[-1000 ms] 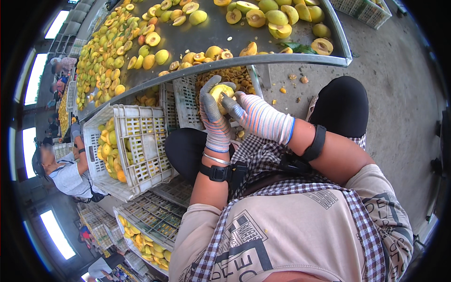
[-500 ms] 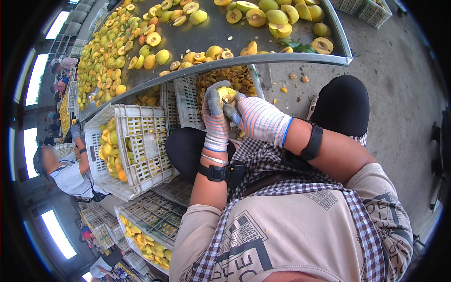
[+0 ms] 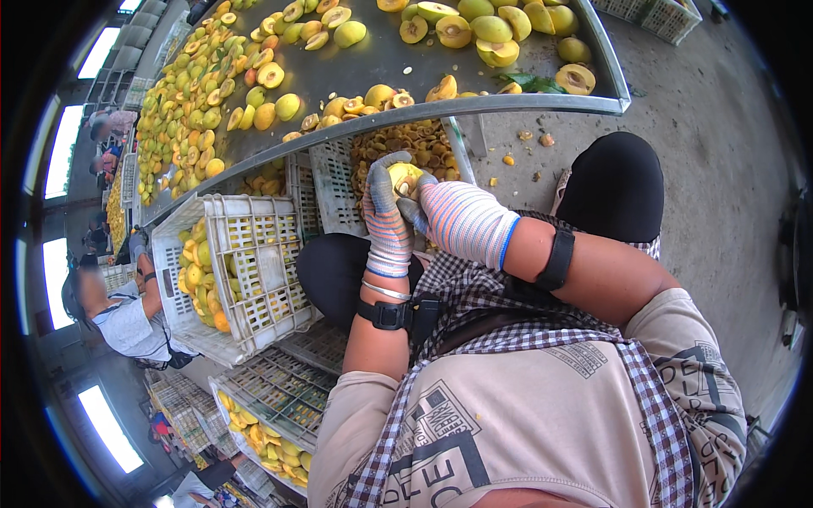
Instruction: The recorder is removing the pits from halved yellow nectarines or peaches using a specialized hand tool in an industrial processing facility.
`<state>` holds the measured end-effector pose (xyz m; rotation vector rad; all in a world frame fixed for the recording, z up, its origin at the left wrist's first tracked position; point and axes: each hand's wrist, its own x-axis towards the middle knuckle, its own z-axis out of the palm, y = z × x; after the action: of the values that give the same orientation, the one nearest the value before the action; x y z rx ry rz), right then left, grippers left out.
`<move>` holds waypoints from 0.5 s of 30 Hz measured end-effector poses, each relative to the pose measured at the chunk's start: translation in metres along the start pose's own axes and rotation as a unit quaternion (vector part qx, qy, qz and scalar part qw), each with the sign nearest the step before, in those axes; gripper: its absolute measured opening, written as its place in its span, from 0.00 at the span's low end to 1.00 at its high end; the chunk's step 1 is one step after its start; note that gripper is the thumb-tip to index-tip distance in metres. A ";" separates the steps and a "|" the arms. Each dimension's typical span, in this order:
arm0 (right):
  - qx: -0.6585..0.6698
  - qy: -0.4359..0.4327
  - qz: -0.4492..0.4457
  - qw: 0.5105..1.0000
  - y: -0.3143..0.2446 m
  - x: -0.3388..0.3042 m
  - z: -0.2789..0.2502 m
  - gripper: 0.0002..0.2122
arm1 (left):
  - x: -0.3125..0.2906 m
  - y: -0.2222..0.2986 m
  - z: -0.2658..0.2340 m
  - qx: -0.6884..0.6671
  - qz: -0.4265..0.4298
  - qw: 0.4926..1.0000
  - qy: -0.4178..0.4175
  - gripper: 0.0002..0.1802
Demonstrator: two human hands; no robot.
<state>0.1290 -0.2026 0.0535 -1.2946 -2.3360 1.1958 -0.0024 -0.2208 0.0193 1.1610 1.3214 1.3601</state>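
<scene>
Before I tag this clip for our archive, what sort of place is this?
Probably a fruit-processing shed or packing floor. A long metal table is heaped with whole and halved yellow fruit, white plastic crates of cut pieces stand below it, and gloved hands work on a fruit half.

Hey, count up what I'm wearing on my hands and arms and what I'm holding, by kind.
Striped gloves: 2, on left hand and right hand
Black wrist straps: 2
Silver bangle: 1
Yellow fruit held: 1
Total: 6
</scene>
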 end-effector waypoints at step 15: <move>0.167 -0.071 -0.040 0.983 0.009 0.010 0.010 0.12 | 0.002 -0.014 0.003 -0.108 0.088 0.990 0.022 0.33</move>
<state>0.1228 -0.1975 0.0387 -1.0220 -2.1310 1.6163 0.0002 -0.2183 0.0058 1.1245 1.0898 1.6206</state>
